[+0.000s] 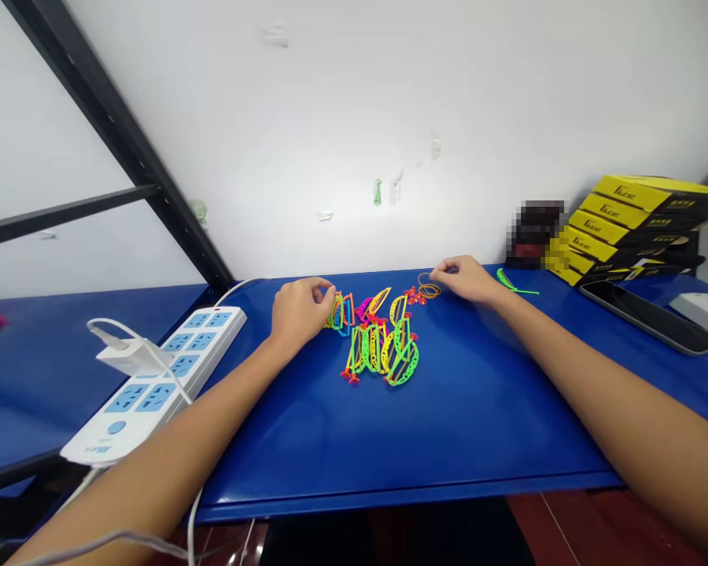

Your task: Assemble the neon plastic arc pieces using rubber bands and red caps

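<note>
Left hand pinching colorful plastic pieces, right hand (fingertips together) at rubber bands

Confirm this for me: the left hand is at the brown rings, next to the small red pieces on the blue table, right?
No, wrong hand: the head view shows the right hand at the brown rings, next to the small red pieces on the blue table.

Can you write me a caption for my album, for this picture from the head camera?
Two hands reach over a blue table beside colorful plastic toys, near a white power strip.
</note>
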A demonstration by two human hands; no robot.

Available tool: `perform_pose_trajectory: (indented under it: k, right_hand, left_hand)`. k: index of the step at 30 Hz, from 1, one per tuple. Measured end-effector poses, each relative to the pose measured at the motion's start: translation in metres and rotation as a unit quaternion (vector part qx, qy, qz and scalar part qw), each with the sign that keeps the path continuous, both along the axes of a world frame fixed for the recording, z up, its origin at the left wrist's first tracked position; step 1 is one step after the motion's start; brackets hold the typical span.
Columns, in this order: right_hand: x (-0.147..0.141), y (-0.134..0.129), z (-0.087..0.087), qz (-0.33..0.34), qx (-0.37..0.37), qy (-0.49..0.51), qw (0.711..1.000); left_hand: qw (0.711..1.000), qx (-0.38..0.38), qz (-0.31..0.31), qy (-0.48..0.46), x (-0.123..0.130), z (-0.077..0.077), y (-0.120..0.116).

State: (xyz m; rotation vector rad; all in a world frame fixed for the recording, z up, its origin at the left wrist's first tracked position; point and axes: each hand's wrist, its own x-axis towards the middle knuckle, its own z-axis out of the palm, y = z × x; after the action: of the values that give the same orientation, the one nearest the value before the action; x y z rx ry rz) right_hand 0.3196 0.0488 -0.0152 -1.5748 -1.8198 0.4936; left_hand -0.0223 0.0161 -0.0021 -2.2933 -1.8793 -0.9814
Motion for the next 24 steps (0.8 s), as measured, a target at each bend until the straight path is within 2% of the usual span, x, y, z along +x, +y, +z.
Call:
perform_pose_trajectory:
  k: [5, 7, 10, 16, 20, 24]
  right_hand:
    - [0.002, 0.000, -0.003, -0.018, 0.030, -0.068, 0.997]
    - [-0.001, -0.002, -0.002, 0.008, 0.074, -0.086, 0.993]
    - [-0.011, -0.007, 0.003, 0.083, 0.118, -0.107, 0.984]
    - [-0.034, -0.024, 0.006, 0.184, 0.129, -0.134, 0.965]
    - [-0.039, -0.030, 0.002, 0.210, 0.162, -0.204, 0.942]
    - [-0.042, -0.028, 0.000, 0.216, 0.147, -0.253, 0.931]
  left_hand:
    - [1.000, 0.001, 0.001, 0.007, 0.002, 0.001, -0.001]
    - [1.000, 0.001, -0.010, 0.007, 0.004, 0.002, -0.003]
    - [0.999, -0.003, -0.048, 0.015, 0.006, 0.002, -0.005]
    - [0.994, 0.014, -0.104, 0.022, 0.010, -0.001, -0.009]
    - [0.984, 0.038, -0.170, 0.038, 0.015, -0.007, -0.014]
    - [0.973, 0.048, -0.215, 0.066, 0.020, -0.010, -0.019]
